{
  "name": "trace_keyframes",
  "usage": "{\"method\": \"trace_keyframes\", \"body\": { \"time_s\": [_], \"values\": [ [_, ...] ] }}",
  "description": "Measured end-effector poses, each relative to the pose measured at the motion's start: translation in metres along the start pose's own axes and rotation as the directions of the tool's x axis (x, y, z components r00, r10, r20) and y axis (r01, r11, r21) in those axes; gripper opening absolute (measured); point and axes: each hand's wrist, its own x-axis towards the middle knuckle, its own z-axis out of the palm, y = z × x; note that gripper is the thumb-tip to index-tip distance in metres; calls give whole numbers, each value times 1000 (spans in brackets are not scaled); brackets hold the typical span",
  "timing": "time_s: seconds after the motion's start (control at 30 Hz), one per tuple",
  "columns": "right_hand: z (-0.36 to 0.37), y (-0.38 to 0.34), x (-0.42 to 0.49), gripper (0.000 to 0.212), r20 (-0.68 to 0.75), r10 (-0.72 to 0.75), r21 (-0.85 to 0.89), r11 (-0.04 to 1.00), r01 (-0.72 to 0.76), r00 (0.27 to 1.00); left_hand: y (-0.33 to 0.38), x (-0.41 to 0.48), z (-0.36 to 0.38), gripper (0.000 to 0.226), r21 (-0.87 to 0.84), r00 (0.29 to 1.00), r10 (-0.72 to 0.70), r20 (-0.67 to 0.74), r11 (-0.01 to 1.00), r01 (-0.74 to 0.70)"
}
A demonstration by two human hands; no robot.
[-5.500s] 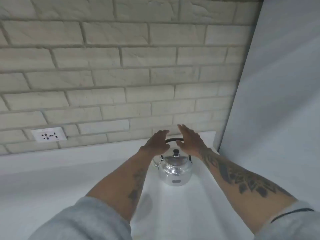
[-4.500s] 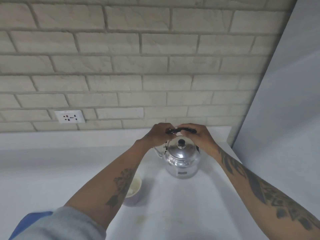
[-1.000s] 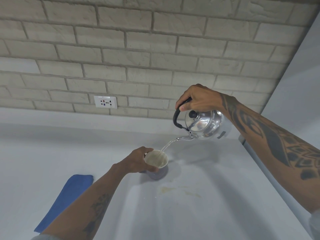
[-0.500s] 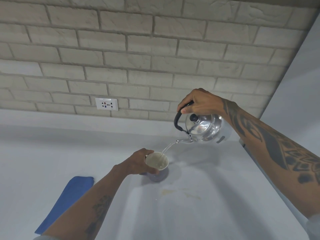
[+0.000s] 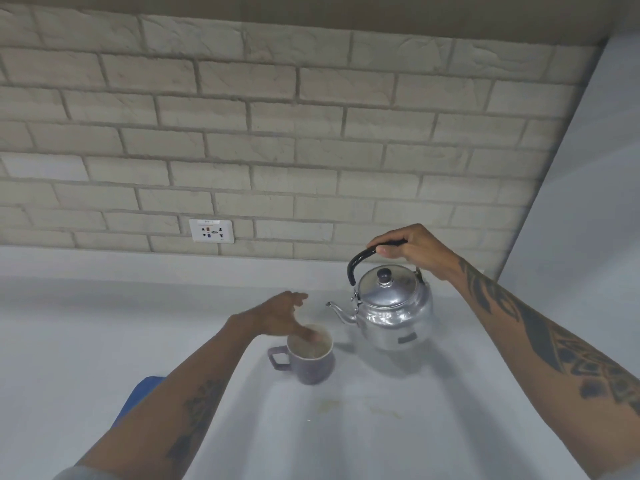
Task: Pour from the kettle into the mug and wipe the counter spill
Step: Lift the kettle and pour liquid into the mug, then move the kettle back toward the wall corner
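A shiny metal kettle (image 5: pixel 394 317) stands upright on the white counter (image 5: pixel 346 438), spout pointing left. My right hand (image 5: pixel 412 249) is closed around its black handle. Left of the spout sits a purple mug (image 5: pixel 311 362) with liquid inside and its handle turned left. My left hand (image 5: pixel 280 315) hovers just above and behind the mug's rim, fingers spread, holding nothing. A faint yellowish spill (image 5: pixel 360 407) marks the counter in front of the mug. A blue cloth (image 5: pixel 138 396) lies at the left, mostly hidden by my left forearm.
A brick wall (image 5: pixel 277 150) with a white socket (image 5: pixel 211 231) backs the counter. A plain white panel (image 5: pixel 581 220) closes off the right side next to the kettle.
The kettle has come down from its tilted pouring position and now stands upright on the counter. The stream has stopped. My left hand has let go of the mug and opened.
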Motion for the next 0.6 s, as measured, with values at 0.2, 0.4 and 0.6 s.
{"method": "trace_keyframes", "body": {
  "time_s": [0.2, 0.4, 0.6],
  "values": [
    [-2, 1, -8, 19, -86, 40, 150, 988, -27, 995, 82, 10, -59, 92, 0, 975, 183, -127, 983, -185],
    [-11, -1, -11, 16, -169, 71, 195, 980, -37, 983, 152, 27, -77, 67, 95, 948, 292, -125, 955, -282],
    [-25, -3, -16, 18, -240, 118, 234, 970, -60, 964, 191, 41, -67, 34, 243, 941, 321, -106, 926, -288]
  ]
}}
